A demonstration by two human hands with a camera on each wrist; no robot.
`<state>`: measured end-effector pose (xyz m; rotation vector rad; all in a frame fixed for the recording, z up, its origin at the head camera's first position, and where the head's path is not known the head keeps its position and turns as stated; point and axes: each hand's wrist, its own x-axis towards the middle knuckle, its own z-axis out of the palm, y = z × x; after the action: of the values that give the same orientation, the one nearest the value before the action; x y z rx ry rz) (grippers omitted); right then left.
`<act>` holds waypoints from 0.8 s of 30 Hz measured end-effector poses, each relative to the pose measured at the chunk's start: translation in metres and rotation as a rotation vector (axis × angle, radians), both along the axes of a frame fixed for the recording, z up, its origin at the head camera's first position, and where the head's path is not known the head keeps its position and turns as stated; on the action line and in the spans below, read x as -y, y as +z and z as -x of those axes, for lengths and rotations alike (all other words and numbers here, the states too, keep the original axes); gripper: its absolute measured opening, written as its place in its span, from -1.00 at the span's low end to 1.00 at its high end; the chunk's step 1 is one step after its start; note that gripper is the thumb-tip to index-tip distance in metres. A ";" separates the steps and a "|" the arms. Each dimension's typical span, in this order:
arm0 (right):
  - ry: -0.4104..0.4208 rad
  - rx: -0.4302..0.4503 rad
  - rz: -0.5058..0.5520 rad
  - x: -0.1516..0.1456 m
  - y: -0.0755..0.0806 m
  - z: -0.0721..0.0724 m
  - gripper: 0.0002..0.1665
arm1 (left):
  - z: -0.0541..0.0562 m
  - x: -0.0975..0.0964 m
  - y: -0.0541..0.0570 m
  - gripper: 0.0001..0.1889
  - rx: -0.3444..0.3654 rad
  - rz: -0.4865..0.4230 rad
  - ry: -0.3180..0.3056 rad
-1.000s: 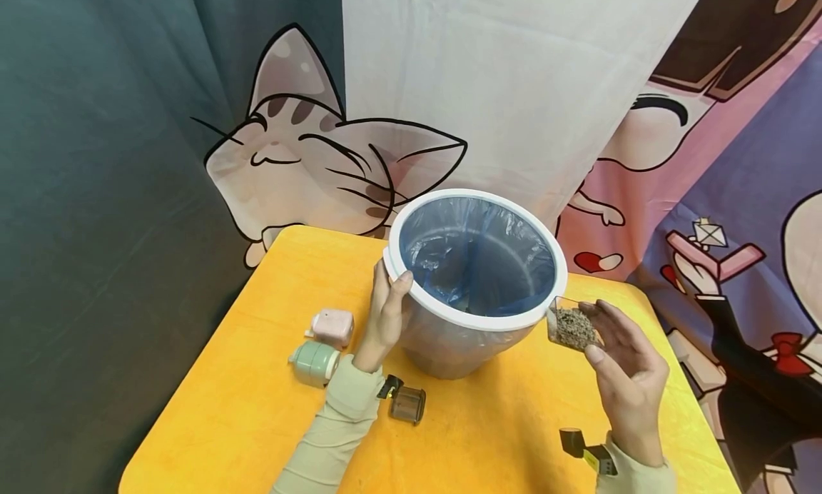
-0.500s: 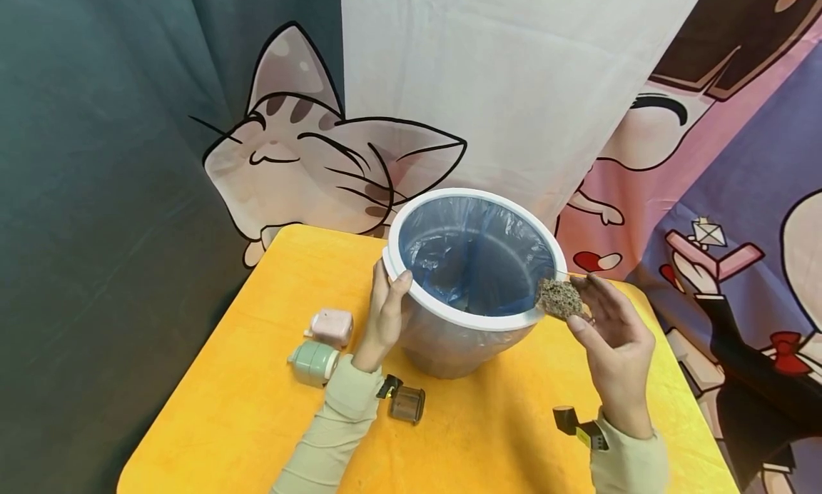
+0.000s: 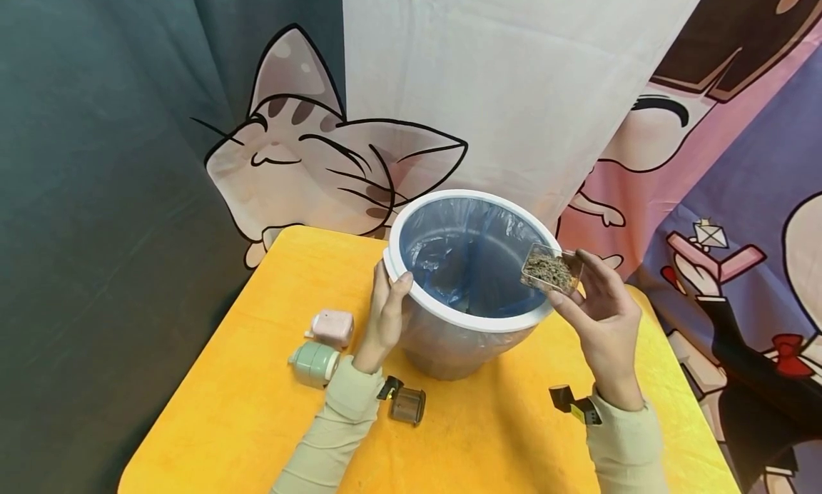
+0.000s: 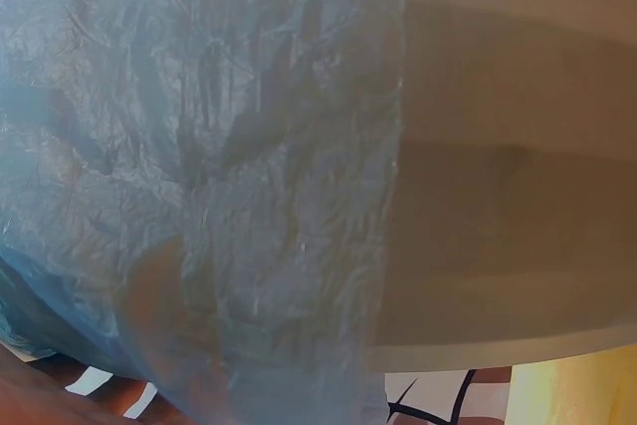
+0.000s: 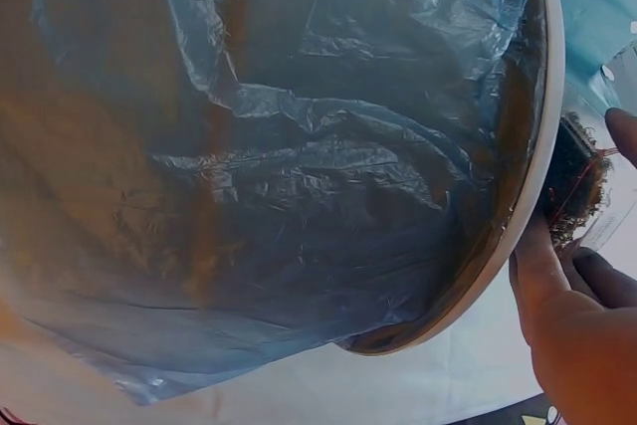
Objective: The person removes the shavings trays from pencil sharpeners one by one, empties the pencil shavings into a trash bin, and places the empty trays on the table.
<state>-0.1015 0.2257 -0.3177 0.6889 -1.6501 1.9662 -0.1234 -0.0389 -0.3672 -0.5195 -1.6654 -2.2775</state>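
A white-rimmed trash bin (image 3: 443, 348) with a thin bluish bag liner (image 3: 456, 265) stands upright in the head view. My left hand (image 3: 385, 319) grips its left side, thumb against the rim. Over the bin's right rim, my right hand (image 3: 606, 315) pinches a small clear plastic box (image 3: 571, 262) between thumb and fingers. Crumbly grey-brown matter (image 3: 547, 269) fills much of the box, which tilts toward the bin's mouth. The right wrist view catches the box (image 5: 582, 181) just past the rim, partly behind the fingers. Bin wall and bag (image 4: 289, 186) fill most of the left wrist view.
On the yellow table (image 3: 212, 422) left of the bin lie a pink container (image 3: 334, 328) and a green rounded one (image 3: 313, 364). A small brown translucent cup (image 3: 407, 406) sits beside the left wrist. Behind the table hangs a cartoon-printed curtain (image 3: 514, 87).
My right hand has moved left and up, bringing the clear box from beside the bin to over its right rim. The left hand and the bin have stayed put.
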 end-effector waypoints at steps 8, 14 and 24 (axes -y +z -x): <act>-0.010 0.022 -0.046 0.001 0.001 0.007 -0.21 | 0.000 0.000 -0.001 -0.37 -0.009 0.004 0.003; -0.036 -0.001 -0.168 0.008 0.008 0.008 -0.20 | 0.000 0.001 -0.001 -0.37 -0.001 0.020 0.016; -0.076 -0.035 -0.293 0.016 0.021 0.006 -0.19 | -0.001 -0.001 0.000 -0.37 -0.014 0.004 0.013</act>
<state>-0.1074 0.2098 -0.2967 0.7488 -1.9338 1.6674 -0.1226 -0.0383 -0.3671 -0.5229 -1.6618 -2.2563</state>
